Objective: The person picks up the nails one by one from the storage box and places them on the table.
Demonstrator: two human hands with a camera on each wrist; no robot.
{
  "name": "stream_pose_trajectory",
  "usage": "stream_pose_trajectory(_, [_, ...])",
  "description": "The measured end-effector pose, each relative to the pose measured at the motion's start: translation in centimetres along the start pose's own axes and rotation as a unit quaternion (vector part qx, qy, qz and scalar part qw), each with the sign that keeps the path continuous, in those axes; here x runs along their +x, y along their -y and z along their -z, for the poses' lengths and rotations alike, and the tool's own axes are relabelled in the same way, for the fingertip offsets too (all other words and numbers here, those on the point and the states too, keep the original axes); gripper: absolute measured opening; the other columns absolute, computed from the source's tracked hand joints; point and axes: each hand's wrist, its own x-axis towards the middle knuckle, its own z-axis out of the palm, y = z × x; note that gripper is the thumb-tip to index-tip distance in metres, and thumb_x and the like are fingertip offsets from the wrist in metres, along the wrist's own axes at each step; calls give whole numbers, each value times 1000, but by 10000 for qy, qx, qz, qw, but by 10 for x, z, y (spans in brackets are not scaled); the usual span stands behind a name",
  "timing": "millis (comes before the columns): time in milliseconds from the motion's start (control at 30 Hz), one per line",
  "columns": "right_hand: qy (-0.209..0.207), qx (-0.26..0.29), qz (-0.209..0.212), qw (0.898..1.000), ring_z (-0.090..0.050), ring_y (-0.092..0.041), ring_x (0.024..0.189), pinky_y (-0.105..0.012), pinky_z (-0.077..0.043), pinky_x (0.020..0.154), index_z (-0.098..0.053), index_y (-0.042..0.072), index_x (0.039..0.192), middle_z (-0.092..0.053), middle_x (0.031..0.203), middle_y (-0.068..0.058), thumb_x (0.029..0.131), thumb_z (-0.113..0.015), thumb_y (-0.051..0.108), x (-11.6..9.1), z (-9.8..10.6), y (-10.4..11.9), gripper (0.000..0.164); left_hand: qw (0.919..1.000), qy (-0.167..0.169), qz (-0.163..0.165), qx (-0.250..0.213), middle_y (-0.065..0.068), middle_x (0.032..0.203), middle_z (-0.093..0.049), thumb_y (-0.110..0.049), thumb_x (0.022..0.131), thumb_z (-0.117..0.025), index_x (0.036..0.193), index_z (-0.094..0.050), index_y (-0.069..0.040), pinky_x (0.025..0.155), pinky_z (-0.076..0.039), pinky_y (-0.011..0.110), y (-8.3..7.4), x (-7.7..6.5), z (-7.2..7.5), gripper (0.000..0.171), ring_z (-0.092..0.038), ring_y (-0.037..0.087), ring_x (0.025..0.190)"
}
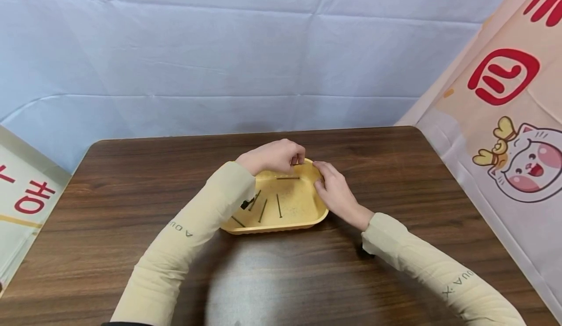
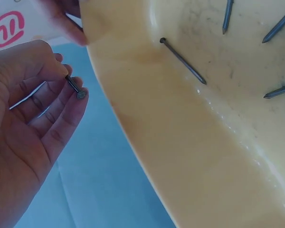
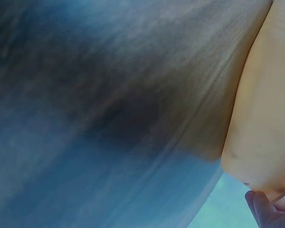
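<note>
My left hand (image 1: 276,156) is above the far rim of a yellow plastic tray (image 1: 303,221). Between thumb and fingers it pinches a dark metal nail (image 2: 75,86), whose head end pokes out past the fingertips in the left wrist view. At the tray's right end, my right hand (image 1: 337,192) holds the rim near the far corner, thumb toward the inside. Several more nails (image 1: 279,205) lie scattered on the tray floor, one nail (image 2: 183,61) lying close to the far wall. My left sleeve hides the tray's left end in the head view.
The tray stands on a dark wood-grain table (image 1: 439,209). A pale cloth backdrop (image 1: 219,62) hangs behind the table. To the right is a printed banner (image 1: 496,135) with red characters and a cartoon cat, and another printed sheet (image 1: 26,194) is at the left.
</note>
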Motion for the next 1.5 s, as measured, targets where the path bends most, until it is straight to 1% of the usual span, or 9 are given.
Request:
stream_pose_trajectory(200, [31, 18, -3, 10000, -49, -31, 114, -41, -42, 91, -48, -6, 125, -49, 125, -20, 83, -49, -2, 0, 0, 0, 42, 9999, -51, 53, -145, 3, 81, -57, 1, 76, -57, 92, -60, -8, 66, -41, 24, 1, -4, 4, 19, -49, 14, 71])
stream_pose_trajectory(400, [12, 23, 15, 10000, -48, -31, 114, -42, -42, 91, -48, -7, 124, -49, 125, -21, 83, -50, -2, 0, 0, 0, 41, 9993, -68, 72, -352, 2, 84, -57, 1, 76, -57, 94, -59, -8, 68, -42, 25, 1, -7, 9, 20, -52, 14, 76])
stream_pose_trajectory(567, [65, 31, -19, 10000, -48, -31, 114, -42, -42, 90, -47, -7, 125, -48, 126, -20, 84, -49, -2, 0, 0, 0, 41, 9987, -127, 48, -500, 2, 85, -57, 0, 76, -58, 96, -60, -6, 70, -43, 25, 2, -9, 12, 21, -52, 14, 78])
stream_pose_trajectory(833, [101, 30, -46, 9999, -48, -32, 115, -43, -42, 90, -47, -7, 125, -47, 127, -21, 85, -47, -2, 0, 0, 1, 41, 9972, -185, -8, -728, 4, 85, -57, 1, 77, -56, 101, -61, -2, 70, -43, 26, 3, -13, 18, 25, -52, 16, 77])
stream_pose_trajectory(1133, [13, 13, -49, 10000, -49, -30, 114, -41, -43, 90, -49, -6, 124, -49, 126, -19, 84, -49, -2, 0, -2, -1, 40, 9946, -388, -56, -961, 6, 86, -59, 1, 76, -56, 98, -60, -6, 69, -44, 27, 6, -19, 21, 24, -53, 16, 75])
stream_pose_trajectory(1500, [69, 36, -75, 9999, -48, -31, 115, -42, -42, 91, -48, -6, 125, -48, 126, -19, 84, -48, -2, 0, 0, 1, 41, 9908, -633, 29, -1197, 7, 86, -60, 0, 76, -58, 96, -61, -6, 72, -44, 26, 10, -23, 26, 22, -54, 15, 77])
